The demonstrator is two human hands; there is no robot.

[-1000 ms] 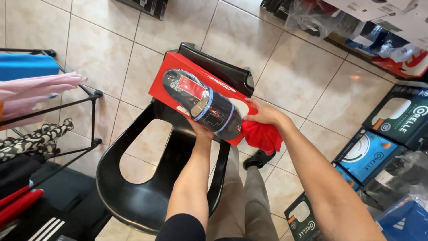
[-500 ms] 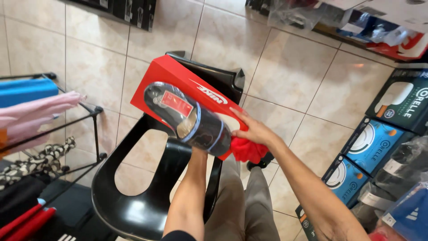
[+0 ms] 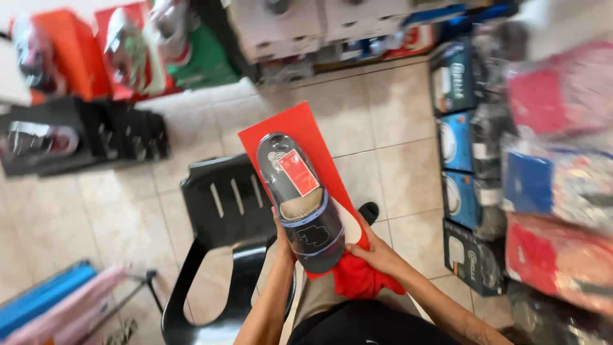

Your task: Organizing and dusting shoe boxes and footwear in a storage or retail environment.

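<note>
Nearest the camera, the right hand [image 3: 377,252] presses a crumpled red cloth [image 3: 357,278] against the lower end of the dark grey slide sandal with a tan footbed and a red tag [image 3: 303,201]; its fingers lie closed over the cloth and touch the sandal's heel edge. The left hand [image 3: 284,239] grips the sandal from its left side, thumb on the rim, and holds it together with the flat red shoe box [image 3: 306,137] behind it. Compared with the earlier views, the sandal and box now point more steeply upward and away from the body, and the view has swung from the rack at the left toward the shelves ahead. The grip of both hands is unchanged, so the wiping work appears to continue without a release. Below and to the left stands the black plastic chair [image 3: 220,211], apart from the sandal. Beyond it lies the beige tiled floor [image 3: 383,108]. Farthest off, stacked shoe boxes [image 3: 463,185] line the right side, blurred.
</note>
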